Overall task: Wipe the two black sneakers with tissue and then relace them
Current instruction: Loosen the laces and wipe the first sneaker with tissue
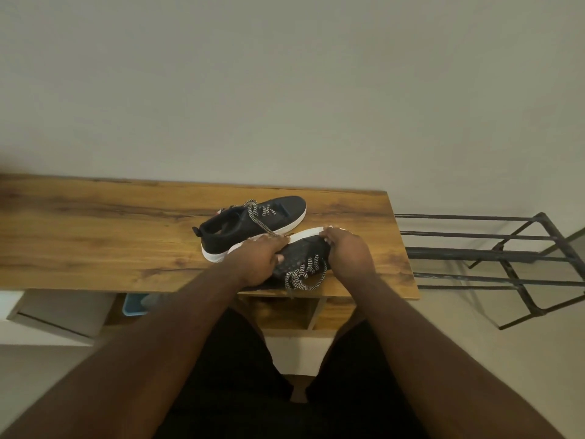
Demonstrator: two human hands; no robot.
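Just below the frame's centre, my left hand (258, 259) and right hand (348, 251) both grip a light, soft-sided black sneaker (304, 255) tipped on the wooden table (95, 232), best held by its firm white sole.

Two black sneakers (253, 228) (304, 255) with white soles, two hands (258, 259) (349, 251), one wooden table (95, 236), one metal rack (506, 261), one blue container (134, 304).
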